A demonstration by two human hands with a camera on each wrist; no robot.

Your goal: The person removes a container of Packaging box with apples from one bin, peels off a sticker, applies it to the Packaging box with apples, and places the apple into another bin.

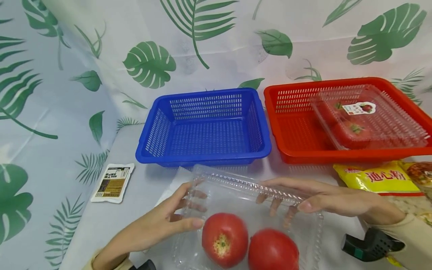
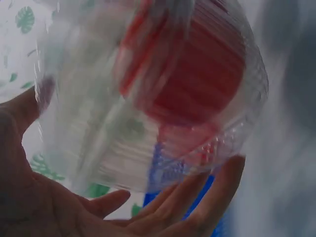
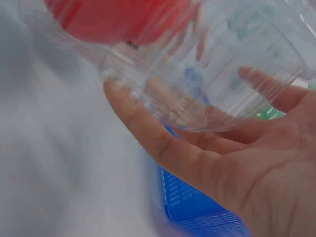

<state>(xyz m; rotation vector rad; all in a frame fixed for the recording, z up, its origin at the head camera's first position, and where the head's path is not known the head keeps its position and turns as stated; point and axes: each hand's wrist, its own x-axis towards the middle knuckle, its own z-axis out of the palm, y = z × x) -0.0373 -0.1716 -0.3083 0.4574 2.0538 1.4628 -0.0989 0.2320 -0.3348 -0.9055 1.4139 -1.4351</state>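
Observation:
A clear plastic clamshell box [image 1: 216, 198] with red tomatoes [image 1: 225, 240] inside is between the two hands, near the front of the table. The left hand [image 1: 162, 227] grips its left side, the thumb on the near face and the fingers behind the plastic. On the far right edge, the right hand [image 1: 320, 195] holds the box, fingers showing through it. Both wrist views show the hands curved around the clear box [image 3: 207, 89], and a tomato [image 2: 202, 74] appears blurred through the plastic. The box's near edge lies outside the head view.
Behind the box stands a blue basket [image 1: 202, 159]. To its right, a red basket [image 1: 293, 155] holds another clear labelled box [image 1: 398, 127] of tomatoes. A yellow pasta bag [image 1: 378, 178] lies in front of it; a small flat packet [image 1: 113, 183] lies at left.

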